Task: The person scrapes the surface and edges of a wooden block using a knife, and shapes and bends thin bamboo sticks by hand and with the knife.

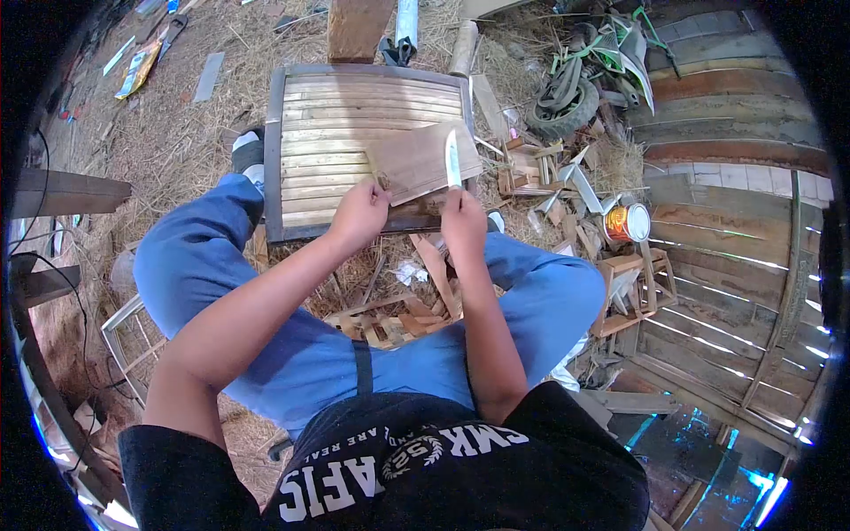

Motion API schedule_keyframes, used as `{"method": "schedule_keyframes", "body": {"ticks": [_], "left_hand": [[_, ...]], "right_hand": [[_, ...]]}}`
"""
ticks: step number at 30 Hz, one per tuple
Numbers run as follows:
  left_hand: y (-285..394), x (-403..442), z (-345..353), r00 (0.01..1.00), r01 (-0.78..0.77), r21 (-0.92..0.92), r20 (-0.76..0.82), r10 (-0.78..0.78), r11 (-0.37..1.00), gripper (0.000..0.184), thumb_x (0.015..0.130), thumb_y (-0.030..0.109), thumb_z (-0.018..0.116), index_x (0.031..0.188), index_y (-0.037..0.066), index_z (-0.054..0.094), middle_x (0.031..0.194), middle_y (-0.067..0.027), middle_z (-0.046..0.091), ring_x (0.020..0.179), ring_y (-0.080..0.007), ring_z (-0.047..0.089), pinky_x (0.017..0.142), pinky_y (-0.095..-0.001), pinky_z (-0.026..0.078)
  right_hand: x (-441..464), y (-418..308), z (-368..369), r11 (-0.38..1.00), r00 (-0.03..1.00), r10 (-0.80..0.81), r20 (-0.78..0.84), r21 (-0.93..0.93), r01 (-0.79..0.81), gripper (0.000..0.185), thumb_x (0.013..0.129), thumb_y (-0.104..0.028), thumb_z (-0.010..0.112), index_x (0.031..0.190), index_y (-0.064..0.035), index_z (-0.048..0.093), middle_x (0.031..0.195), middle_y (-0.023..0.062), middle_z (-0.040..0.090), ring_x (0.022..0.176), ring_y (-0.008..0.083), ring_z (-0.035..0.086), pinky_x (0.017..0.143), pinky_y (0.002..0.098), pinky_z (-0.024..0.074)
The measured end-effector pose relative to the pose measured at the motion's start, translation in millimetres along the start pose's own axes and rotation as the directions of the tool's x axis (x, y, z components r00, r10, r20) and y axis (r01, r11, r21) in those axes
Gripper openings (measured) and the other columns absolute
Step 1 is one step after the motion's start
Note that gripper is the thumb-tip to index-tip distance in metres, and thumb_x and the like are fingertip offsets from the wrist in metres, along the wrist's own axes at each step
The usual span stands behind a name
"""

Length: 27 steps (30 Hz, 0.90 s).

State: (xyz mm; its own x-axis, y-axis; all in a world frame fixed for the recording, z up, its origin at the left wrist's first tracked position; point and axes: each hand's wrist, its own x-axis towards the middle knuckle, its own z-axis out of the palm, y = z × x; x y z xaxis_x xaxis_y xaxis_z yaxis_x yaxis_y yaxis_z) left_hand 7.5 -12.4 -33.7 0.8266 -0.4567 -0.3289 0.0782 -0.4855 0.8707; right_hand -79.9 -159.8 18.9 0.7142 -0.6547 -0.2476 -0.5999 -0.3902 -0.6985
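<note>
My right hand is closed round the handle of a knife, whose blade points away from me over a thin wooden board. The board lies tilted on a slatted wooden panel with a dark frame, between my knees. At the board's near left corner, my left hand pinches its edge. The knife's handle is mostly hidden in my fingers.
A paint can and wooden frames stand at the right. Behind them is a plank wall. A small wheeled vehicle lies at the back right. Wood scraps lie between my legs. A wooden post rises beyond the panel.
</note>
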Motion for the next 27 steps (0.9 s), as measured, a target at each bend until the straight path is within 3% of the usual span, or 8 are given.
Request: {"method": "schedule_keyframes", "body": {"ticks": [2,6,9,13,18,21,26,27], "left_hand": [[-2,0,1,1.000,0.010,-0.022,0.007,-0.010,1.000,0.027,0.096,0.024,0.061,0.094,-0.003,0.061,0.082,-0.0229,0.067,0.077,-0.0365,0.066,0.073,-0.0444,0.051],[-2,0,1,1.000,0.010,-0.030,0.005,-0.010,0.999,0.027,0.096,0.024,0.062,0.094,-0.003,0.060,0.082,-0.0214,0.066,0.076,-0.0333,0.065,0.073,-0.0427,0.050],[-4,-4,2,1.000,0.013,-0.062,-0.002,-0.013,0.998,0.025,0.096,0.023,0.061,0.093,-0.002,0.060,0.081,-0.0209,0.065,0.075,-0.0330,0.064,0.072,-0.0427,0.050],[-9,-7,8,0.994,-0.092,-0.050,-0.071,0.088,0.995,0.022,0.096,0.020,0.061,0.094,-0.002,0.058,0.079,-0.0188,0.064,0.074,-0.0327,0.063,0.070,-0.0429,0.049],[-13,-8,9,0.990,-0.111,-0.057,-0.090,0.106,0.992,0.021,0.098,0.019,0.061,0.093,-0.001,0.058,0.071,-0.0097,0.057,0.065,-0.0182,0.053,0.062,-0.0355,0.046],[-13,-7,7,0.993,-0.106,-0.086,-0.063,0.101,0.991,0.021,0.097,0.019,0.061,0.094,-0.001,0.058,0.070,-0.0086,0.056,0.065,-0.0164,0.052,0.062,-0.0348,0.045],[-8,-8,3,1.000,-0.006,-0.133,0.017,0.008,0.991,0.021,0.097,0.019,0.062,0.095,-0.001,0.059,0.070,-0.0069,0.056,0.065,-0.0142,0.051,0.061,-0.0341,0.044],[-5,-9,2,1.000,-0.018,-0.130,0.013,0.019,0.991,0.021,0.097,0.020,0.063,0.094,-0.001,0.059,0.071,-0.0071,0.057,0.065,-0.0145,0.051,0.061,-0.0340,0.045]], "right_hand": [[3,10,6,0.993,0.997,0.072,-0.033,0.093,-0.068,0.039,0.104,-0.032,0.045,0.089,0.0004,0.059,0.081,0.0255,0.065,0.077,0.0459,0.064,0.069,0.0541,0.0513],[4,29,14,0.925,0.961,-0.276,0.028,-0.264,0.273,0.034,0.106,-0.028,0.045,0.091,0.0005,0.059,0.075,0.0180,0.064,0.067,0.0296,0.065,0.059,0.0435,0.0537],[-1,1,-7,0.983,0.997,0.080,0.004,0.164,-0.080,0.040,0.103,-0.032,0.046,0.091,0.0014,0.064,0.085,0.0274,0.066,0.081,0.0458,0.065,0.074,0.0507,0.0516],[1,36,20,0.941,0.968,-0.248,0.026,-0.232,0.248,0.040,0.105,-0.032,0.046,0.091,0.0026,0.063,0.075,0.0210,0.064,0.076,0.0342,0.069,0.064,0.0474,0.0539],[3,14,3,0.972,0.988,0.154,0.023,0.178,-0.155,0.042,0.103,-0.035,0.046,0.093,0.0016,0.064,0.079,0.0267,0.065,0.085,0.0471,0.064,0.076,0.0530,0.0500],[11,54,24,0.968,0.977,-0.211,0.022,-0.133,0.212,0.041,0.104,-0.035,0.048,0.092,0.0013,0.063,0.071,0.0187,0.062,0.073,0.0343,0.068,0.065,0.0496,0.0534],[5,11,-4,0.962,0.982,0.177,0.071,0.196,-0.188,0.041,0.102,-0.034,0.048,0.094,0.0023,0.065,0.094,0.0304,0.066,0.089,0.0517,0.061,0.080,0.0547,0.0482],[9,32,11,0.997,0.998,0.051,0.032,0.064,-0.053,0.040,0.102,-0.033,0.048,0.094,0.0023,0.065,0.093,0.0297,0.066,0.087,0.0511,0.062,0.078,0.0542,0.0488]]}}
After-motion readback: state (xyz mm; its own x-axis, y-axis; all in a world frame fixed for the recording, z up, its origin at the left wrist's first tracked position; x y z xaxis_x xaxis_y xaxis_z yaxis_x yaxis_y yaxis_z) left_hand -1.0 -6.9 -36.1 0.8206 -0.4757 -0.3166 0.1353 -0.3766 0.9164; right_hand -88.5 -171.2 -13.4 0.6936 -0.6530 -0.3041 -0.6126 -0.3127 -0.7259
